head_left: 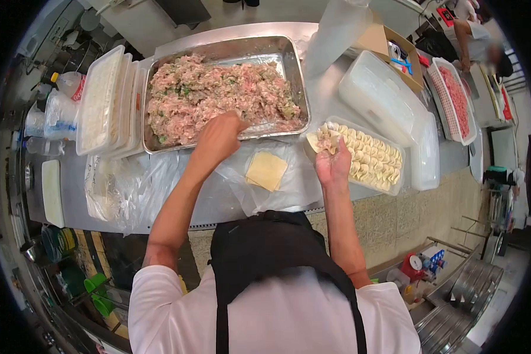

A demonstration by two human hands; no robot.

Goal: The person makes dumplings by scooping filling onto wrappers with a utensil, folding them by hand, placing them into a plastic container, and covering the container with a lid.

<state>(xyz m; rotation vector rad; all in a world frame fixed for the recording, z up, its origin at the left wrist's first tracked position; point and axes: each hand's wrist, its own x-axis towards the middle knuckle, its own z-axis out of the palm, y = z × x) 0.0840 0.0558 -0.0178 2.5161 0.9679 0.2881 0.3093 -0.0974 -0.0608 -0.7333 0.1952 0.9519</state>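
At the near edge of a metal tray (305, 100) of minced meat with green bits (218, 88), my left hand (218, 137) is closed, knuckles up. Whatever its fingers hold, if anything, is hidden. My right hand (334, 167) is turned palm up and holds a dumpling wrapper (314, 141) with some minced meat on it. Just beyond and beside that hand is a clear plastic box (402, 177) with rows of folded dumplings (374, 154). Between my forearms a stack of square yellow wrappers (266, 170) lies on plastic sheeting (233, 183).
Stacked lidded boxes (100, 100) stand left of the tray, beside bottles (71, 85). Translucent empty boxes (383, 94) and a cardboard box (404, 53) are on the right. Farther right, a basket of pink mince (452, 100) sits near another person (469, 41).
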